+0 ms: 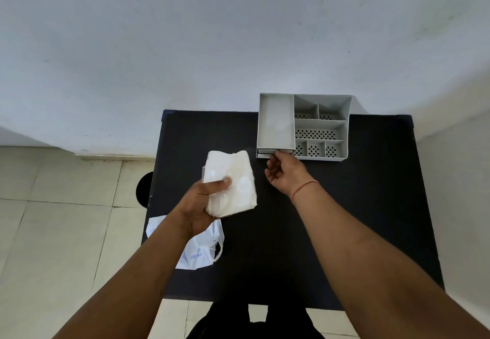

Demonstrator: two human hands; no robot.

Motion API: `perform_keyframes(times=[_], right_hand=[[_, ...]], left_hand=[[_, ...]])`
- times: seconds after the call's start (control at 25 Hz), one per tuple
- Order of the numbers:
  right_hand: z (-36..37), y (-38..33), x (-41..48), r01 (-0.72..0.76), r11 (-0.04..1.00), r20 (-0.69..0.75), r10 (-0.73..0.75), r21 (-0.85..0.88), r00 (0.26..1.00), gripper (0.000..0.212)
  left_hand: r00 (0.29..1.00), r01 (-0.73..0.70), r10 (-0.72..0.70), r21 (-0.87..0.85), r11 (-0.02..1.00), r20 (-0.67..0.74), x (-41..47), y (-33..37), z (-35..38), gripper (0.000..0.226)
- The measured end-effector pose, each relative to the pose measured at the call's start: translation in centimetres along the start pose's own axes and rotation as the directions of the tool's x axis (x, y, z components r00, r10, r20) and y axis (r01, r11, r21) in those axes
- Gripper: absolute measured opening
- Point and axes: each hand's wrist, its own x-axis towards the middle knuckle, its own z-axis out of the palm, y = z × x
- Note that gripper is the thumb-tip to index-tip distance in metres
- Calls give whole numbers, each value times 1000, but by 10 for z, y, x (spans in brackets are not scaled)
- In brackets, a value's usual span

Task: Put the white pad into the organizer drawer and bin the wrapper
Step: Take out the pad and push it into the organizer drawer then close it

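Observation:
My left hand point(204, 201) grips a folded white pad point(233, 179) above the middle of the black table point(344, 219). A grey organizer point(303, 124) with several compartments stands at the table's far edge. My right hand point(285, 171) reaches to the front of the organizer, with its fingertips at the drawer front point(265, 152) under the large left compartment. The drawer looks pushed in or only slightly out. A white plastic wrapper point(201, 251) with blue print lies on the table's left edge, partly under my left forearm.
A dark round bin opening point(144, 190) shows on the tiled floor just left of the table. A white wall stands behind the table. My dark-clothed legs appear below the table's near edge.

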Motion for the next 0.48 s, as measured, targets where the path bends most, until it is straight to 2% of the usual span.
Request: perform_keyframes(times=[0.2, 0.32, 0.48], right_hand=[[-21, 27, -10, 1, 998, -43, -4, -58, 999, 9], [-32, 45, -21, -37, 995, -75, 30, -93, 997, 16], [-32, 26, -17, 95, 980, -182, -127, -173, 975, 37]], left_hand=[[1000, 6, -7, 61, 998, 27, 3, 5, -1, 44], [1000, 10, -12, 60, 998, 19, 4, 10, -3, 46], [1000, 12, -12, 55, 998, 5, 6, 11, -5, 51]])
